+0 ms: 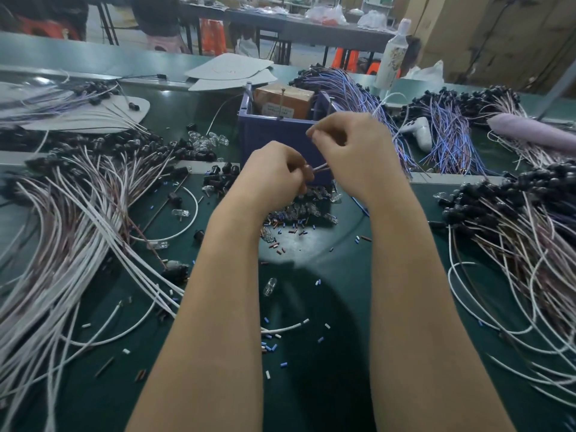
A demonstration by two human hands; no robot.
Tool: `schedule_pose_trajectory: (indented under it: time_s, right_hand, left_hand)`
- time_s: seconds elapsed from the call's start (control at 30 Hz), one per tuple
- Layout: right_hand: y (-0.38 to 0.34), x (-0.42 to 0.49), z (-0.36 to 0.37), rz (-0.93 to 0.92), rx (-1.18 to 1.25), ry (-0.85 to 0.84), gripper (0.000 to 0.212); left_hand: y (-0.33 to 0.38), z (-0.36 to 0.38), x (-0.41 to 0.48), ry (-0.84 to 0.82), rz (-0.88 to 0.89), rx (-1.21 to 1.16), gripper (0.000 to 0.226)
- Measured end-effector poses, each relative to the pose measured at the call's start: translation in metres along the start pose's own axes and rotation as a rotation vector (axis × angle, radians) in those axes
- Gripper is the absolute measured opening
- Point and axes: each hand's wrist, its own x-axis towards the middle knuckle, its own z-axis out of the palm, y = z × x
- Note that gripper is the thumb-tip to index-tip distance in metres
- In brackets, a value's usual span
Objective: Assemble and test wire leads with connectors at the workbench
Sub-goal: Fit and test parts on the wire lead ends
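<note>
My left hand [274, 173] and my right hand [352, 151] are raised together over the green bench, just in front of a blue bin [274, 132]. A thin wire lead [319, 167] runs between them; my left hand's curled fingers grip one end and my right hand's fingertips pinch the other part near the bin's rim. What sits at the lead's ends is hidden by my fingers. Below the hands lies a heap of small clear bulbs [314, 198] and cut insulation bits [286, 226].
White and brown leads with black connectors [93, 213] pile at the left, more [514, 238] at the right. Blue-purple leads [445, 135] lie behind the bin, which holds a brown box [283, 99]. A white bottle [392, 57] stands at the back right.
</note>
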Motion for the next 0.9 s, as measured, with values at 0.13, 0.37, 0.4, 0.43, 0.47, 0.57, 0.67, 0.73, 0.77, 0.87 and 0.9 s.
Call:
schedule_pose_trajectory:
  time_s: [0.13,0.37,0.4,0.43,0.47,0.57,0.67,0.73,0.77,0.87,0.9]
  right_hand:
    - [0.009,-0.005,0.0,0.113,-0.207,-0.324,0.022]
    - [0.017,-0.005,0.003,0.126,-0.032,-0.359,0.015]
    - [0.018,-0.005,0.005,0.126,-0.016,-0.35,0.015]
    - [0.02,-0.005,0.006,0.126,0.0,-0.343,0.015]
    - [0.021,-0.004,0.007,0.129,0.018,-0.338,0.015]
    - [0.023,-0.004,0.009,0.134,0.054,-0.327,0.015]
    - [0.025,-0.003,0.011,0.125,0.081,-0.319,0.016]
    - [0.025,-0.003,0.011,0.122,0.102,-0.317,0.016]
    - [0.024,-0.003,0.01,0.12,0.108,-0.318,0.016]
    - [0.023,-0.004,0.01,0.122,0.121,-0.321,0.017]
    - [0.023,-0.004,0.009,0.124,0.122,-0.322,0.018]
  left_hand:
    - [-0.003,-0.003,0.0,-0.009,-0.009,-0.029,0.025]
    - [-0.008,-0.007,0.0,0.083,-0.117,-0.192,0.022]
    - [-0.008,-0.007,0.0,0.084,-0.125,-0.188,0.023]
    - [-0.009,-0.007,0.0,0.086,-0.136,-0.187,0.023]
    - [-0.009,-0.008,0.0,0.086,-0.15,-0.191,0.022]
    - [-0.008,-0.01,0.0,0.082,-0.172,-0.202,0.023]
    - [-0.006,-0.012,0.0,0.082,-0.193,-0.217,0.024]
    - [-0.004,-0.013,-0.001,0.081,-0.201,-0.216,0.024]
    - [-0.003,-0.013,-0.001,0.08,-0.204,-0.212,0.024]
    - [-0.002,-0.016,-0.003,0.088,-0.203,-0.199,0.023]
    - [-0.001,-0.016,-0.003,0.095,-0.199,-0.19,0.023]
